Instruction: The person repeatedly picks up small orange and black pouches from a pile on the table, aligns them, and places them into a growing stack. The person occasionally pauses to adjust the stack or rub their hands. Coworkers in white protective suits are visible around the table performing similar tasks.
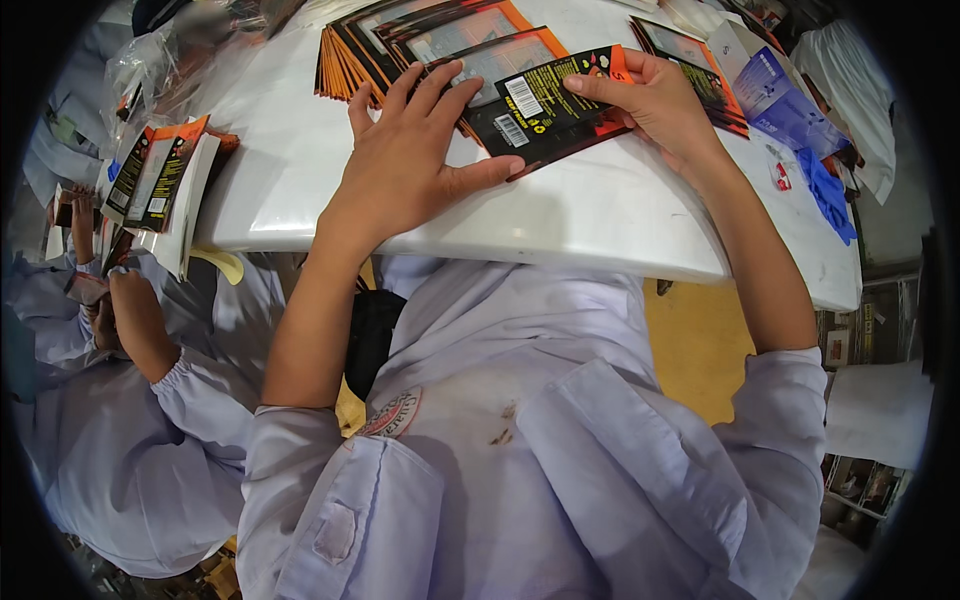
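Note:
My right hand (652, 101) pinches the right end of a black and orange printed packaging piece (547, 105) between thumb and fingers. Spread flat, my left hand (420, 150) rests its fingertips on fanned packaging pieces with see-through windows (480, 37), its thumb at the lower left edge of the piece in my right hand. The fanned rows lie on a white-covered table (300, 180). To the right of my right hand is a smaller stack of similar pieces (694, 64).
Blue printed packaging (784, 97) and a blue glove (825, 195) lie at the table's right side. More printed pieces (161, 176) stand at the left edge, near a clear plastic bag (142, 67). A co-worker's arm (142, 322) is close by on the left.

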A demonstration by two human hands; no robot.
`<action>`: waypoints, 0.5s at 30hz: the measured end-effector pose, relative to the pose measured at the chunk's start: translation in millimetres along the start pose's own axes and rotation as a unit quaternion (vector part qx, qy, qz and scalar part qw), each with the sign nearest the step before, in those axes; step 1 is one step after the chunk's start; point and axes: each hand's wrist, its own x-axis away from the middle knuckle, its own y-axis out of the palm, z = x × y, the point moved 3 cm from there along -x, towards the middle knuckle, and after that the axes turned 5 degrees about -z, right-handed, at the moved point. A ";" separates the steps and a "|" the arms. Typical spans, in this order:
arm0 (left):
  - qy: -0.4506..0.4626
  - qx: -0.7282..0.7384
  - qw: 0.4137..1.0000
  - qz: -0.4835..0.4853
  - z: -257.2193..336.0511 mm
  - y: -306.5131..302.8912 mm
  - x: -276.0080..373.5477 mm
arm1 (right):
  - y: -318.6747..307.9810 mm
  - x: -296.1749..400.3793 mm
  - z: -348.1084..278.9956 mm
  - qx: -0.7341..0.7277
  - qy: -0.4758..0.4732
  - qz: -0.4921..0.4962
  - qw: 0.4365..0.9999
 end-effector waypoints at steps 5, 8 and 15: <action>-0.016 -0.030 0.999 -0.028 2.0 -0.9 -0.3 | 7.7 0.5 -6.3 0.035 0.012 -0.012 0.999; -0.015 -0.035 0.999 -0.020 0.5 0.1 0.8 | 8.5 -1.8 -5.9 0.057 0.015 -0.014 0.998; -0.007 -0.015 1.000 0.002 0.8 2.7 -0.4 | 8.7 -4.3 -3.3 0.042 0.012 -0.024 0.999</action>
